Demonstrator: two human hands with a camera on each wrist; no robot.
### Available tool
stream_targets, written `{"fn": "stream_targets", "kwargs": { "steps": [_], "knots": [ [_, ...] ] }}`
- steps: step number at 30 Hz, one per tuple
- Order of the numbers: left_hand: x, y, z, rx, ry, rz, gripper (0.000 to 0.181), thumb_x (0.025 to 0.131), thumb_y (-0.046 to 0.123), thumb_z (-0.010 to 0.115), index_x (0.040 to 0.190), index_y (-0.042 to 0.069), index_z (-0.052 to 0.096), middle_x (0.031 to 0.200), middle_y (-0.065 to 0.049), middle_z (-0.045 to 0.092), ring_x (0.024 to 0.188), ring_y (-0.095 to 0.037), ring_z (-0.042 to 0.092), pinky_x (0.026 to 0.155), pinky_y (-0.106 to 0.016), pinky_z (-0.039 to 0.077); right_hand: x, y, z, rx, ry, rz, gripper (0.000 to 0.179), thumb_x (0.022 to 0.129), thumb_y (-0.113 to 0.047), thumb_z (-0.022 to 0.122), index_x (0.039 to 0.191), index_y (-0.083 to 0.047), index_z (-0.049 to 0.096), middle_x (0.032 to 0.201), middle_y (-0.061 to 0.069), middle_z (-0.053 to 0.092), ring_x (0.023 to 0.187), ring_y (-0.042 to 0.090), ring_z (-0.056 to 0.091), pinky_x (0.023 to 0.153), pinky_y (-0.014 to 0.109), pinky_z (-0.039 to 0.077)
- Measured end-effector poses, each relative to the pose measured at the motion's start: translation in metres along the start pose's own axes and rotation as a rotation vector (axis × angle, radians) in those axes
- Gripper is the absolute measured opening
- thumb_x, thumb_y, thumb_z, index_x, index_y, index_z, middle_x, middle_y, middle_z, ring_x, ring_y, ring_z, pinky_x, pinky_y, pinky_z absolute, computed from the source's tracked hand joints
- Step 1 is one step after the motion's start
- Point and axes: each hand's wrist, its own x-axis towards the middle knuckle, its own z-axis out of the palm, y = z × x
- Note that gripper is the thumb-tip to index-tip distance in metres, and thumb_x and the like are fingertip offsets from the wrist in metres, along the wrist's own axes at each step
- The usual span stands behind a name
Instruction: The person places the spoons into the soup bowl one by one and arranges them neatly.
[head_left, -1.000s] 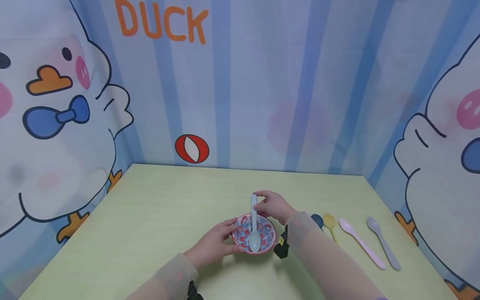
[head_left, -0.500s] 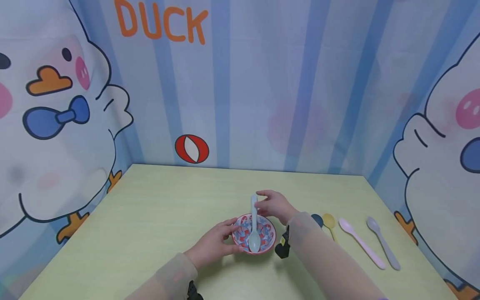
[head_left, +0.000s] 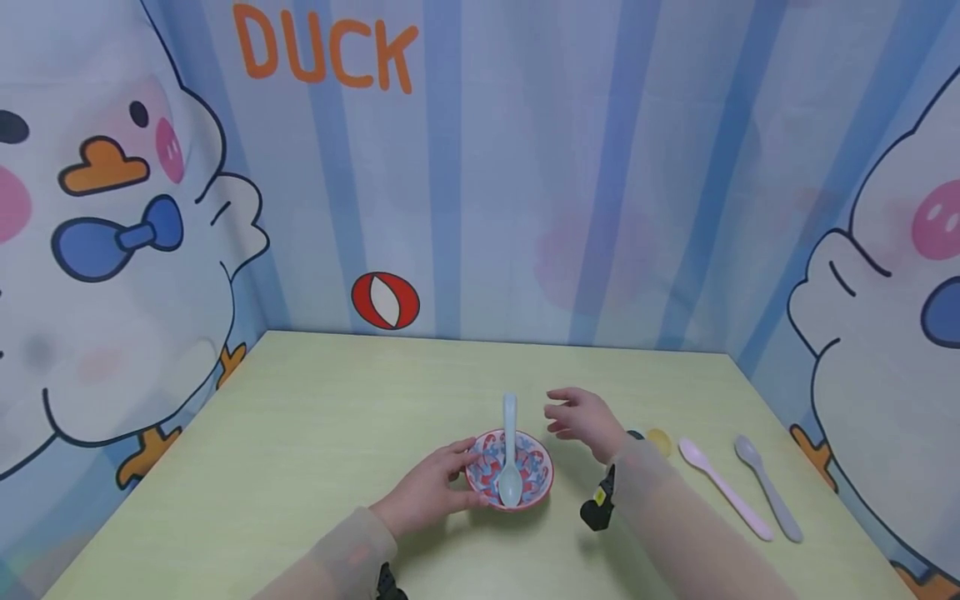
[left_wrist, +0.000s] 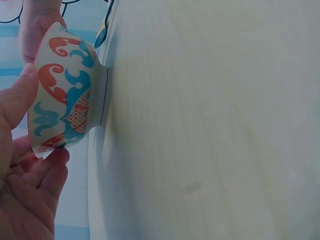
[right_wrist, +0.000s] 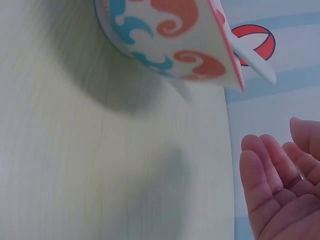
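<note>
A small bowl with a red, blue and white pattern stands on the table, a pale blue spoon leaning in it with its handle past the far rim. My left hand grips the bowl's left side, thumb and fingers at the rim; the left wrist view shows the bowl's patterned outer wall between them. To the right of the bowl, my right hand is raised, holding nothing, its fingers loosely bent. In the right wrist view the spoon's handle sticks out over the rim, apart from the fingers.
At right on the table lie a pink spoon and a greyish purple spoon. A yellow spoon and a dark blue one are partly hidden by the right sleeve. A duck-printed cloth stands behind.
My right hand has let go of the spoon's handle and moved right, away from the bowl. The spoon stays in the bowl, and my left hand has kept its hold.
</note>
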Motion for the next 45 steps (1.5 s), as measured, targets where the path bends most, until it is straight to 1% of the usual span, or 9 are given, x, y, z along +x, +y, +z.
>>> {"fn": "stream_targets", "kwargs": {
  "steps": [7,13,16,22,28,34,39,42,45],
  "knots": [
    [0.000,-0.004,0.001,-0.016,-0.001,-0.006,0.071,0.081,0.035,0.078,0.138,0.002,0.051,0.152,-0.006,0.036,0.125,-0.031,0.049,0.102,-0.045,0.043,-0.011,0.012,-0.018,0.000,0.028,-0.017,0.047,0.097,-0.020,0.058,0.137,0.002,0.047,0.123,0.022,0.059,0.097,0.027,0.066,0.086,0.039,0.055],
    [0.000,-0.004,0.001,-0.025,0.000,-0.011,0.070,0.082,0.034,0.077,0.139,0.004,0.051,0.152,-0.004,0.036,0.125,-0.029,0.049,0.103,-0.045,0.042,-0.024,0.021,-0.034,-0.020,0.067,-0.002,0.047,0.098,-0.021,0.056,0.137,0.003,0.046,0.125,0.025,0.058,0.099,0.028,0.065,0.088,0.039,0.054],
    [0.000,-0.003,0.001,-0.030,-0.002,-0.014,0.070,0.081,0.034,0.078,0.139,0.004,0.051,0.152,-0.004,0.036,0.125,-0.029,0.049,0.103,-0.045,0.042,-0.033,0.026,-0.043,-0.007,0.078,-0.003,0.048,0.098,-0.019,0.055,0.138,0.006,0.044,0.126,0.028,0.056,0.101,0.031,0.064,0.087,0.038,0.054],
    [0.001,-0.001,0.002,-0.026,-0.010,-0.028,0.070,0.081,0.034,0.078,0.139,0.004,0.051,0.152,-0.004,0.035,0.125,-0.028,0.050,0.104,-0.045,0.042,-0.047,0.039,-0.061,0.022,0.100,-0.013,0.052,0.098,-0.019,0.056,0.139,0.008,0.041,0.127,0.030,0.053,0.101,0.032,0.063,0.085,0.035,0.055],
    [0.002,-0.002,0.002,-0.026,-0.018,-0.028,0.070,0.082,0.034,0.077,0.139,0.004,0.051,0.153,-0.005,0.034,0.126,-0.027,0.049,0.106,-0.046,0.039,-0.060,0.045,-0.077,-0.028,0.130,0.001,0.053,0.099,-0.022,0.055,0.140,0.008,0.039,0.128,0.029,0.052,0.099,0.028,0.063,0.087,0.037,0.054],
    [0.002,-0.003,0.001,-0.024,-0.018,-0.026,0.070,0.082,0.035,0.077,0.139,0.004,0.051,0.153,-0.005,0.034,0.125,-0.026,0.049,0.105,-0.045,0.040,-0.072,0.049,-0.084,-0.093,0.180,0.015,0.050,0.099,-0.021,0.053,0.137,0.010,0.041,0.121,0.027,0.057,0.096,0.028,0.063,0.085,0.039,0.055],
    [0.001,-0.003,0.000,-0.026,-0.013,-0.026,0.071,0.082,0.035,0.077,0.139,0.004,0.050,0.153,-0.004,0.035,0.124,-0.026,0.050,0.105,-0.045,0.040,-0.078,0.056,-0.087,-0.122,0.216,0.053,0.047,0.098,-0.018,0.053,0.135,0.011,0.043,0.122,0.029,0.056,0.096,0.030,0.063,0.081,0.038,0.055],
    [0.001,-0.004,0.000,-0.017,-0.010,-0.020,0.070,0.082,0.035,0.077,0.139,0.004,0.051,0.152,-0.005,0.035,0.124,-0.027,0.050,0.104,-0.045,0.041,-0.081,0.062,-0.089,-0.148,0.233,0.092,0.046,0.097,-0.017,0.055,0.132,0.012,0.045,0.120,0.030,0.056,0.092,0.027,0.064,0.078,0.037,0.055],
    [0.001,-0.005,0.000,-0.007,-0.008,-0.021,0.071,0.081,0.036,0.077,0.139,0.005,0.051,0.152,-0.005,0.036,0.124,-0.027,0.050,0.104,-0.045,0.042,-0.084,0.067,-0.090,-0.174,0.247,0.121,0.044,0.095,-0.014,0.057,0.128,0.013,0.048,0.112,0.028,0.060,0.084,0.022,0.064,0.073,0.036,0.056]
  ]
}}
